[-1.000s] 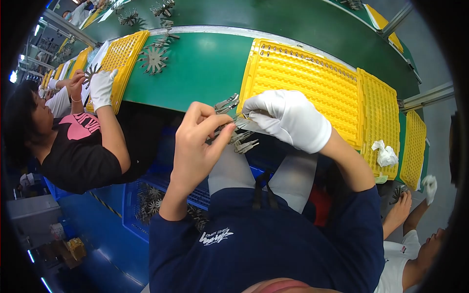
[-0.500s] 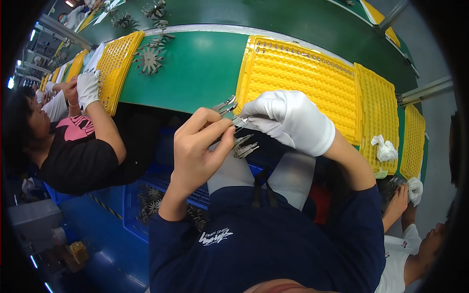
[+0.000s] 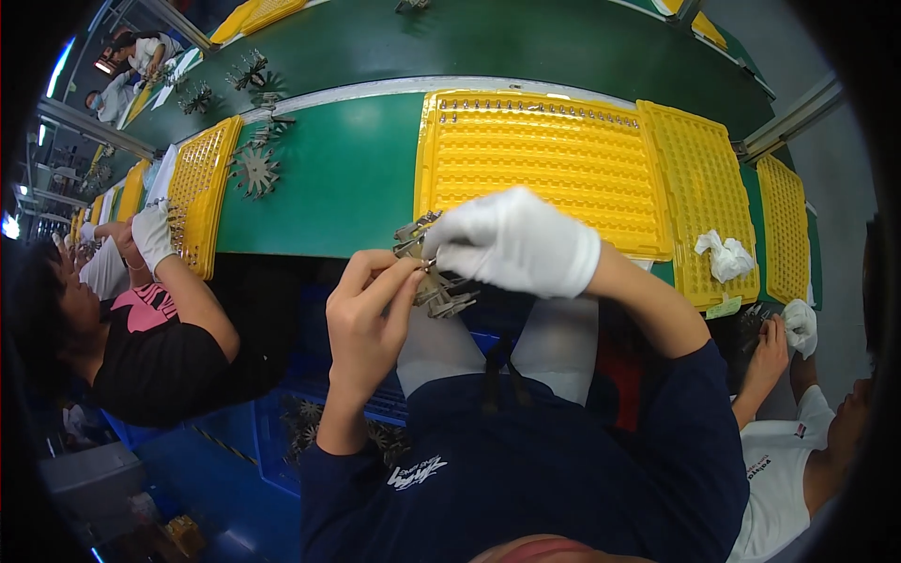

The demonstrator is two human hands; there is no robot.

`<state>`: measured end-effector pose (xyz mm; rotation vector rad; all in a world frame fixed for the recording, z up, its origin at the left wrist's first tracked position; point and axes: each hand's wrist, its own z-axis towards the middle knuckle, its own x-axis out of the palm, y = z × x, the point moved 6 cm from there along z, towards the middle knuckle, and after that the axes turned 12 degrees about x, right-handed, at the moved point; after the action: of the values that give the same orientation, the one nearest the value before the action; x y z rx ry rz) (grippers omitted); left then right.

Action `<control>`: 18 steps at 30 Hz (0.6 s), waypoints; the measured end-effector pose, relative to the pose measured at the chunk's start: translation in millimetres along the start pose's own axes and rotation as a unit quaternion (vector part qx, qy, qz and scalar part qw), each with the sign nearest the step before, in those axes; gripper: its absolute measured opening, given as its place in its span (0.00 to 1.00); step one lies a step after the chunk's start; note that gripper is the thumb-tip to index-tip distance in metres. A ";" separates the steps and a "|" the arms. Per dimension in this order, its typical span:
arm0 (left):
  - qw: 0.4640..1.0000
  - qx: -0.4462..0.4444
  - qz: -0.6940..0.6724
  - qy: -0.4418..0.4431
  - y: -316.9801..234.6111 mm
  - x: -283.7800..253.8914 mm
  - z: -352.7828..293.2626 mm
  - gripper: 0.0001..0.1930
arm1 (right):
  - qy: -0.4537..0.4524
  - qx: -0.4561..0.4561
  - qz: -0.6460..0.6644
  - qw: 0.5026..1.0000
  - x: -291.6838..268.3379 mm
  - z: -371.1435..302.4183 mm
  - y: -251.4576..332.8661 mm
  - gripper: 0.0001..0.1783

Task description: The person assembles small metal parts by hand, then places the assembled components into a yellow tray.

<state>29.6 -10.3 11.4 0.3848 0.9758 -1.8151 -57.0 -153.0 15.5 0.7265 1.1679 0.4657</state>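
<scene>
My bare left hand [image 3: 369, 305] is closed in a pinch on a grey metal fixture with prongs standing out all round [image 3: 441, 298]. The fixture hangs above my lap, partly hidden behind my fingers. From the right comes my right hand [image 3: 516, 242] in a white glove, its fingertips pinched together at the same fixture. Something small and shiny shows between the two hands, too small to name. Beyond them on the green bench lies a yellow tray [image 3: 535, 155] with rows of slots. Small metal parts [image 3: 526, 107] line its far edge.
More yellow trays [image 3: 699, 202] stand to the right, one bearing a crumpled white cloth [image 3: 725, 255]. Pronged fixtures [image 3: 255, 171] lie on the green bench [image 3: 328, 178] at left. Co-workers sit on both sides. A blue crate [image 3: 272, 441] with fixtures stands below left.
My gloved right hand has shifted left and closer to my left fingers. The fixture has turned in my grip. The whole view has tilted, so the bench appears lower.
</scene>
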 end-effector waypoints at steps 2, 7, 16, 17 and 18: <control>0.996 -0.075 -0.026 -0.034 7.8 -7.5 -4.8 0.05 | -0.041 0.042 0.023 0.998 -22.4 17.3 -29.2 0.09; 0.976 -0.181 -0.101 -0.070 32.4 -17.7 -24.4 0.07 | -0.102 0.080 -0.178 0.975 -37.2 85.7 -142.3 0.12; 0.968 -0.146 -0.169 -0.115 42.7 -35.8 -35.1 0.17 | -0.014 -0.007 -0.266 0.964 -8.7 122.4 -176.9 0.13; 0.978 -0.124 -0.136 -0.098 39.9 -38.1 -31.8 0.16 | -0.023 -0.032 -0.265 0.963 -8.5 124.8 -173.9 0.13; 0.978 -0.129 -0.134 -0.099 38.9 -39.6 -28.8 0.16 | -0.018 -0.031 -0.273 0.961 -6.9 128.0 -174.1 0.13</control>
<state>76.9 29.5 1.4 -0.0925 1.1460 -1.8914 54.7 -312.0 -79.3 0.3313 1.2548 0.0238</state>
